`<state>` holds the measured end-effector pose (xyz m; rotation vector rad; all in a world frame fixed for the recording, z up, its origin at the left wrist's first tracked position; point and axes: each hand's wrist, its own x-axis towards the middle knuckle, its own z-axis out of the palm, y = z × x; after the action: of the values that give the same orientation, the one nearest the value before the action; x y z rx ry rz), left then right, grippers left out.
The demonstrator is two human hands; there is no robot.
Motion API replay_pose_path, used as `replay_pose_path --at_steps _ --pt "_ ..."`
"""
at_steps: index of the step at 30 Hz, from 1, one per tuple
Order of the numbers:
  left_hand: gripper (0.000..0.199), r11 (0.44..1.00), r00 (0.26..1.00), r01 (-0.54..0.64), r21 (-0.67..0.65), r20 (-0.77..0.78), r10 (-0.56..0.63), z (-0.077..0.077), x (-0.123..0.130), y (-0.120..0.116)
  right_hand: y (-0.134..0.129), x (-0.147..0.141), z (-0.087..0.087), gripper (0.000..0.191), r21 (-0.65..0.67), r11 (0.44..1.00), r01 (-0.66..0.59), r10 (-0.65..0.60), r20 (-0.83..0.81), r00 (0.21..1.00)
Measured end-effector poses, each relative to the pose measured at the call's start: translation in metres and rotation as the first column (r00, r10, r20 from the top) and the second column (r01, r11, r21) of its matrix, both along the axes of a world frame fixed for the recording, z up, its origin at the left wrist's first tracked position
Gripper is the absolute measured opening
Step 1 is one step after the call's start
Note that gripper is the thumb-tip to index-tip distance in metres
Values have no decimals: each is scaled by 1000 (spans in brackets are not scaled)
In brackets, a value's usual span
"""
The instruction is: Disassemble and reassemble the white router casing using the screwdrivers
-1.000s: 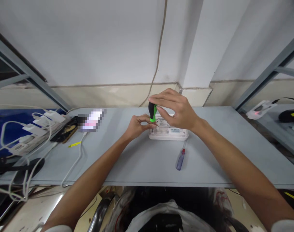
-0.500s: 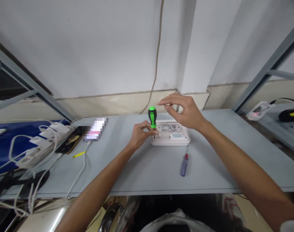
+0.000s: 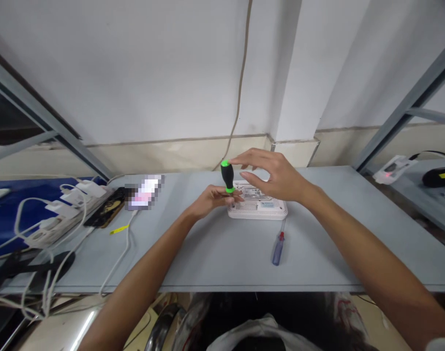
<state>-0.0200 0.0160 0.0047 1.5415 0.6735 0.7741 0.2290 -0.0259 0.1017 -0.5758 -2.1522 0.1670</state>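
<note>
Green-and-black screwdriver [image 3: 227,176], gripped in left hand [image 3: 211,199]; open right hand [image 3: 273,174] at its 3 o'clock; white router [image 3: 257,209] at 4 o'clock, on grey table [image 3: 207,253]; white wall [image 3: 134,73] at 12 o'clock.

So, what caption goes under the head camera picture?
Left hand grips a green-and-black screwdriver on a white router, right hand beside it.

Black-and-green screwdriver [image 3: 227,176], handle up, tilted slightly toward 11 o'clock, its tip hidden from view, at the 9 o'clock side of a white router [image 3: 252,212]. The router lies flat, with its perforated, labelled face upward.
</note>
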Motion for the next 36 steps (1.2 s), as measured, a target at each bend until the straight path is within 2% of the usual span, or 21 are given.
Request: replay_pose_path --at_steps 3,9,11,13,16,18,23,25,28,30,36 --pt "33 1000 1000 -8 -10 24 8 -1 -3 3 3 4 0 34 -13 1000 20 -20 -16 1000" --pt "29 975 975 -220 42 34 219 -4 12 -3 4 4 -2 36 -10 1000 6 -6 -19 1000" --pt "29 980 980 -196 39 25 195 -3 11 -4 2 2 -3 37 -7 999 -37 37 -21 999" --pt "33 994 994 -109 12 9 109 -1 7 -5 -1 0 -2 36 -8 998 -69 69 -16 997" --pt "36 1000 1000 -26 -14 4 26 2 0 -3 -3 0 -2 38 -4 998 -66 66 4 998" --pt "30 998 998 -62 12 1 62 2 1 -1 -4 2 -1 40 5 998 -61 61 11 998" --pt "32 957 961 -275 87 49 272 1 10 -2 -5 4 4 41 14 997 -71 71 -2 997" --pt "32 966 970 -240 91 53 236 3 8 -2 -4 4 3 42 18 997 -73 73 -4 997" --pt "28 989 997 -73 127 -6 75 9 -1 -2 -4 3 0 41 22 999 -49 49 23 999" --pt "26 990 999 -21 141 -42 28 10 -4 -1 -4 1 -2 41 29 999 -36 35 37 999" --pt "29 966 978 -209 151 22 208 -1 9 -1 -2 -4 -7 41 13 999 -39 38 60 997"
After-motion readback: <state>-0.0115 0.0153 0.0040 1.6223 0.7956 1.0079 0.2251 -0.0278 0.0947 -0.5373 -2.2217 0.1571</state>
